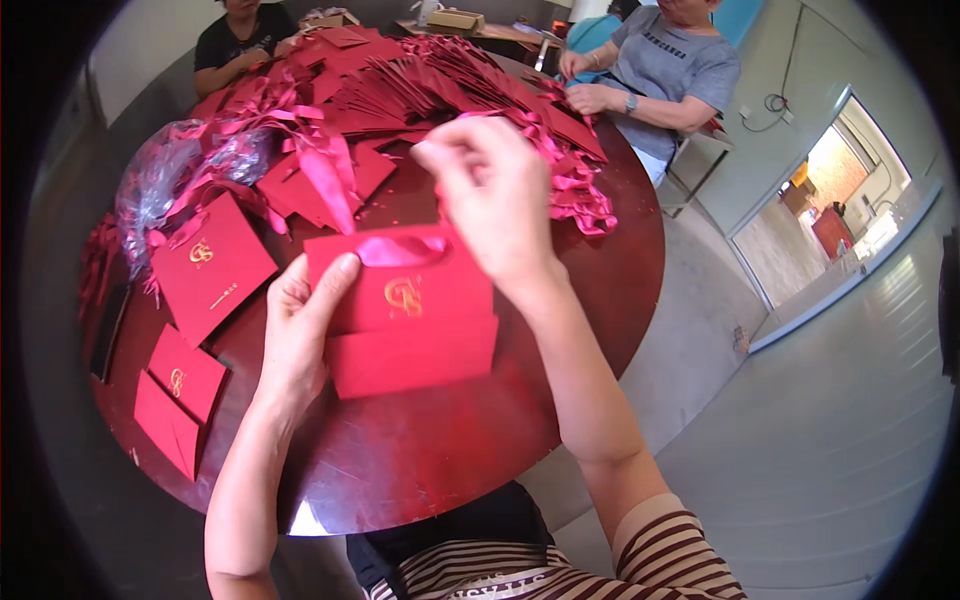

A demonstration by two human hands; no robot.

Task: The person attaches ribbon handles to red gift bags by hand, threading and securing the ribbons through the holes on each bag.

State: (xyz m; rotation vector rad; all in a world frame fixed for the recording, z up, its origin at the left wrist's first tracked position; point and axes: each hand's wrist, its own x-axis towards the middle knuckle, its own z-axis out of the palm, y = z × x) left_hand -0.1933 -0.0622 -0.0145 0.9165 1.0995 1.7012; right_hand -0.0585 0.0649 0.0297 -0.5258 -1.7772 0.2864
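My left hand (pixel 298 325) is closed on the left edge of a red paper gift bag (pixel 415 360), thumb on its front. The bag lies folded flat, with a gold emblem on its front and its lower part turned up. A pink ribbon (pixel 402 250) loops across the bag's top edge. Above the bag's upper right corner is my right hand (pixel 500 190), raised and slightly blurred, its fingers curled into a pinch. A bit of pink shows just below those fingers; what they hold, if anything, is hard to make out.
Two more red bags (pixel 215 270) (pixel 180 385) lie on the round table (pixel 420 470) at left. Behind them are clear plastic wrap (pixel 160 190), loose ribbons (pixel 585 205) and a heap of bags (pixel 410 95). Two people sit across the table, one at far left, one at far right.
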